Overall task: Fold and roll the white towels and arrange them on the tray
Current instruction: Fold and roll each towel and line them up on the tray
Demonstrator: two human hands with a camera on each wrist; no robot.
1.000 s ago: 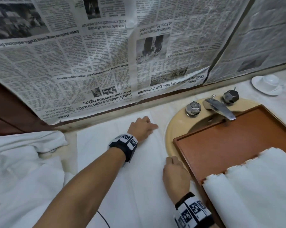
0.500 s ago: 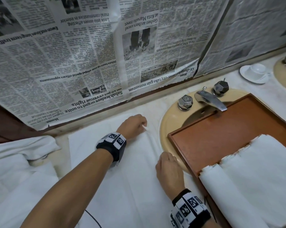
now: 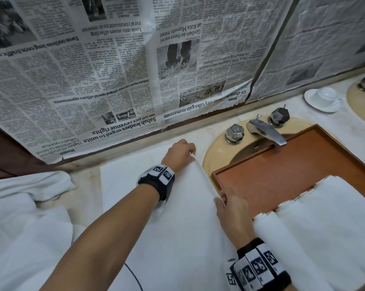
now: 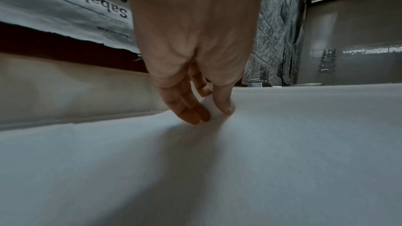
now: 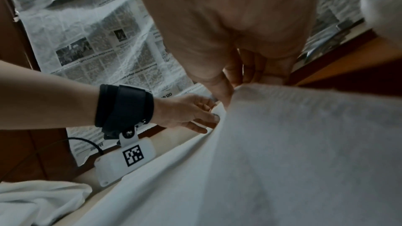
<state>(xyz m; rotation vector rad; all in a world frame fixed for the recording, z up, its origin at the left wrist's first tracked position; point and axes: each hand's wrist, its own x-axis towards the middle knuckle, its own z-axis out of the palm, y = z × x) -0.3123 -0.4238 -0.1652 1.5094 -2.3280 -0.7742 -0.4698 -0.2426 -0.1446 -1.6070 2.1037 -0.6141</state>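
In front of you, upside-down black-and-white newspaper sheets (image 3: 118,80) cover the wall above the pale marble counter (image 3: 87,177). A cream oval basin (image 3: 219,152) carries a chrome faucet (image 3: 265,131) with two faceted metal knobs (image 3: 234,132).

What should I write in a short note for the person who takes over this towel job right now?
Left hand: pinches the far end of the flat towel's right edge, lifted off the counter.
Right hand: pinches the near part of the same edge, next to the tray.
Flat towel: spread on the counter left of the sink, only its right edge raised.
Done: rolled towels already lie side by side on the tray.
Left: fold and roll this towel, set it on the tray, then the heap of loose towels at far left.
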